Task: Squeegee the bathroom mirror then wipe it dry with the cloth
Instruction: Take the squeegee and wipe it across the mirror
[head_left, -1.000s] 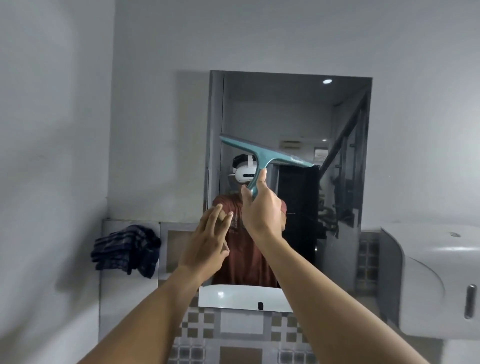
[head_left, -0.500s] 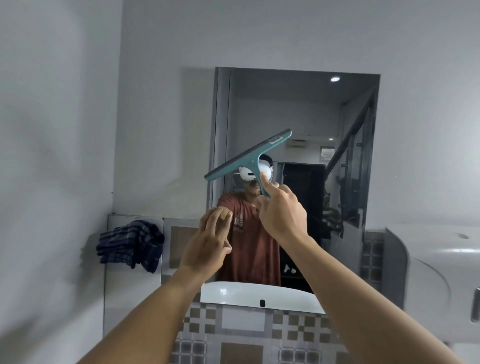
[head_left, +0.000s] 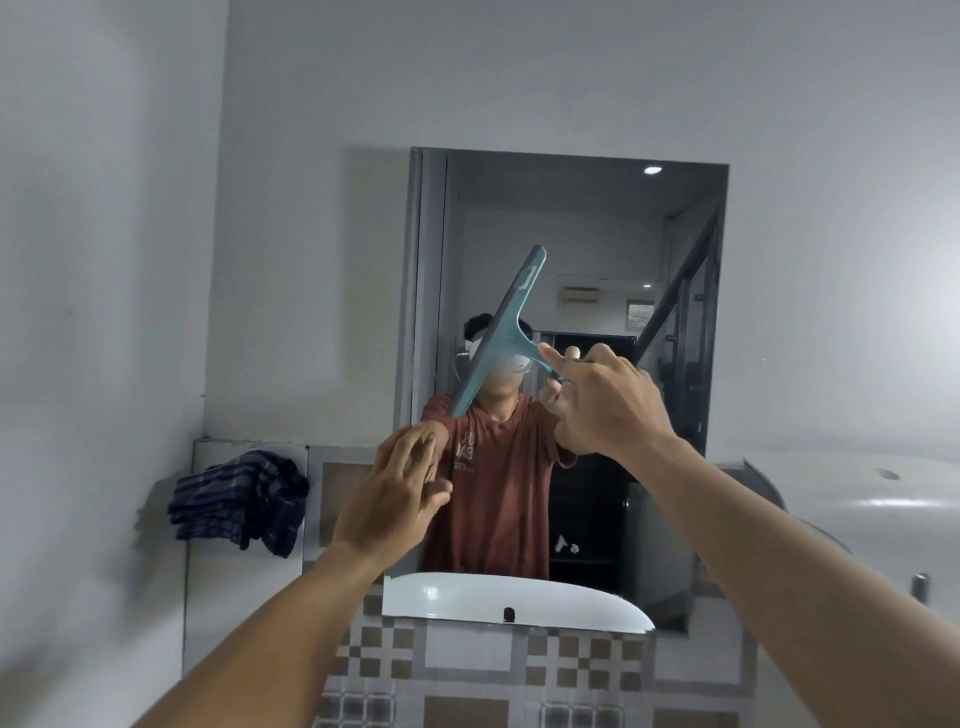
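The squeegee (head_left: 506, 338) is up in front of the mirror (head_left: 582, 234) at mid-height, its blade tilted steeply, almost on end. Whether the rubber touches the mirror I cannot tell. The right hand (head_left: 608, 405) grasps the handle, forefinger stretched along it. The left hand (head_left: 395, 499) is relaxed below the blade's low end, holding nothing. The risk, as I judge it, is that a stroke at this tilt leaves streaks or misses a strip, and so light a grasp may let the tool twist. The cloth (head_left: 239, 499) lies on the ledge (head_left: 249, 446) to the left.

Head camera, one view: wide-angle, faces the wall mirror (head_left: 571, 234) from near, roughly head-on; wearer's reflection (head_left: 493, 467) centred low.
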